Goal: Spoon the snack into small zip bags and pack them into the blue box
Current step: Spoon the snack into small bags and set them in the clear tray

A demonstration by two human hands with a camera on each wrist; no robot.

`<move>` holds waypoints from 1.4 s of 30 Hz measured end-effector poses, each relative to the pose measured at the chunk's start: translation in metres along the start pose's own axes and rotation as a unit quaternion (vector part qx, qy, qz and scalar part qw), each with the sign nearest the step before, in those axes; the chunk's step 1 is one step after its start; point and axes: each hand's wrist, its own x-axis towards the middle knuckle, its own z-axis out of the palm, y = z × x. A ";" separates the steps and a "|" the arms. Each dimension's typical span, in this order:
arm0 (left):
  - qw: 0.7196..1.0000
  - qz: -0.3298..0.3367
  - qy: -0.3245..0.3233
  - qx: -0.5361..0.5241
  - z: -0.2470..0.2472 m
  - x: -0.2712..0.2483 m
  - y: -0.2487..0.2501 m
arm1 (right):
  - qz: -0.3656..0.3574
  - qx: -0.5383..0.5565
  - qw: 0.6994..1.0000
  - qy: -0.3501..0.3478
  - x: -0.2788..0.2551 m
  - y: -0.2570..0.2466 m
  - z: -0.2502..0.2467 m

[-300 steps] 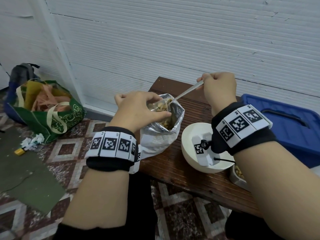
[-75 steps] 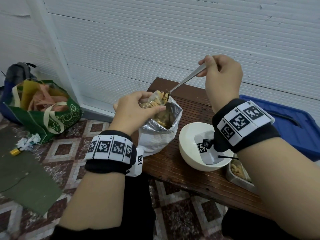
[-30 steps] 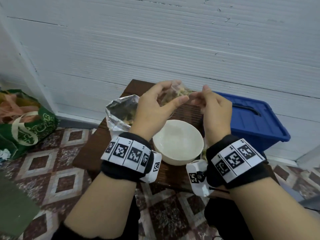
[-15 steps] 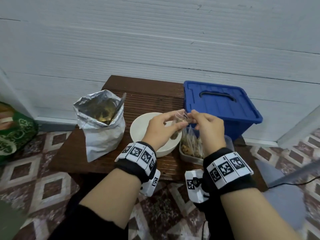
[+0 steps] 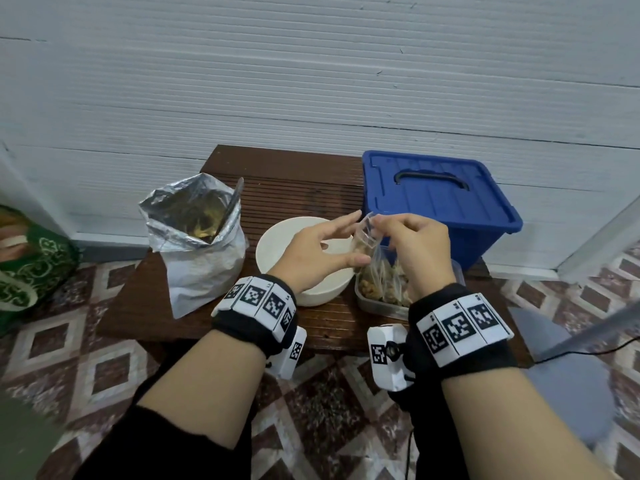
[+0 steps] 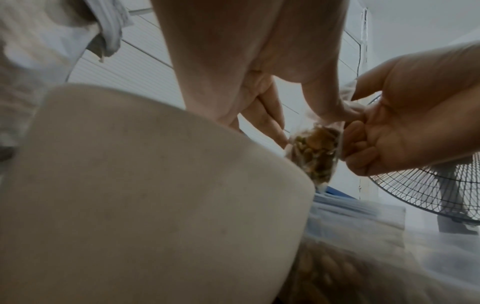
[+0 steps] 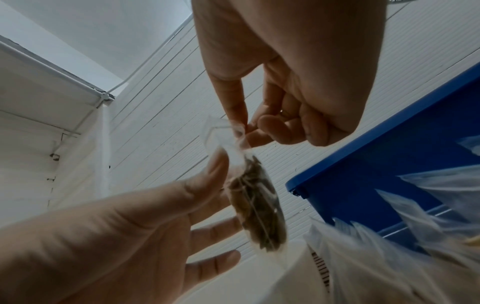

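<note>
Bag (image 5: 364,239) of snack hangs upright, mouth up, long axis vertical, between bowl (image 5: 277,237) and blue box (image 5: 440,199). Right hand (image 5: 417,251) pinches its top; left hand (image 5: 311,258) is spread, fingertips against it.

On the counter (image 5: 304,188), a foil bag (image 5: 197,251) stands at nine o'clock with a spoon (image 5: 231,206) in it. A bowl (image 5: 304,258) sits at centre, a tray (image 5: 381,296) of filled bags at four o'clock beside it, a lidded box (image 5: 436,202) at two o'clock behind the tray.
</note>
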 end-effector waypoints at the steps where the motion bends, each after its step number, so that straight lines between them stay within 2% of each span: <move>1: 1.000 0.001 0.000 0.002 -0.001 0.000 -0.001 | 0.002 0.004 1.000 -0.005 -0.001 -0.001 -0.001; 8: 0.998 0.013 0.055 -0.016 0.004 0.002 -0.002 | -0.018 -0.022 0.999 -0.030 -0.003 -0.005 -0.002; 13: 0.996 0.025 0.090 -0.017 0.005 0.003 -0.001 | -0.057 -0.141 0.988 -0.038 -0.003 -0.004 -0.004; 17: 0.997 0.025 0.077 -0.008 0.009 0.002 0.000 | -0.096 -0.196 0.976 -0.011 -0.004 -0.003 -0.007; 20: 0.998 0.020 0.051 0.003 0.012 0.002 0.002 | -0.083 -0.195 0.977 0.002 -0.002 -0.005 -0.015; 29: 0.999 -0.007 0.045 0.023 0.015 0.008 -0.002 | -0.028 -0.134 0.987 0.085 0.002 -0.001 -0.060; 34: 0.997 -0.014 0.057 0.044 0.014 0.008 -0.005 | 0.003 -0.202 0.976 0.081 0.001 0.012 -0.064; 38: 0.996 -0.028 0.072 0.046 0.011 0.009 -0.008 | 0.019 -0.272 0.961 0.052 0.000 0.022 -0.060; 42: 0.994 -0.040 0.081 0.053 0.009 0.010 -0.010 | 0.025 -0.293 0.955 0.037 -0.002 0.025 -0.054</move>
